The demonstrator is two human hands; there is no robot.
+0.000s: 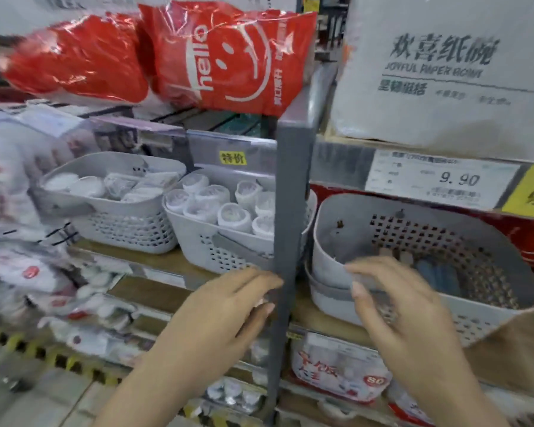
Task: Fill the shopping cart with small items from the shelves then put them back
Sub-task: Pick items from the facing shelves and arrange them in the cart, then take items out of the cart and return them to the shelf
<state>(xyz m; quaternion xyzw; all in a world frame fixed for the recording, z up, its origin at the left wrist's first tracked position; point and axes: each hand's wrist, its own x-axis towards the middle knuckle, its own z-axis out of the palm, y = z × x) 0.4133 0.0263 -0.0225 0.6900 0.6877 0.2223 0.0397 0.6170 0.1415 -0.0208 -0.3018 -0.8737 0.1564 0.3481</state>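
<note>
My left hand (228,306) hovers in front of the grey shelf post (290,211), fingers loosely bent and holding nothing. My right hand (395,300) is raised before the right grey basket (330,241), fingers spread and relaxed, nothing in it. That basket holds dark and patterned small items (463,278). Left of the post, a middle basket (198,238) is packed with white wrapped cup stacks (233,215). A further basket (105,211) at the left holds white packed bowls. No shopping cart is in view.
Red "hello" bags (225,57) lie on the shelf above. A big white paper-bowl pack (444,72) sits at the upper right over a 9.90 price tag (444,180). Lower shelves hold more packs (339,365). Yellow-black floor tape (43,349) runs at the lower left.
</note>
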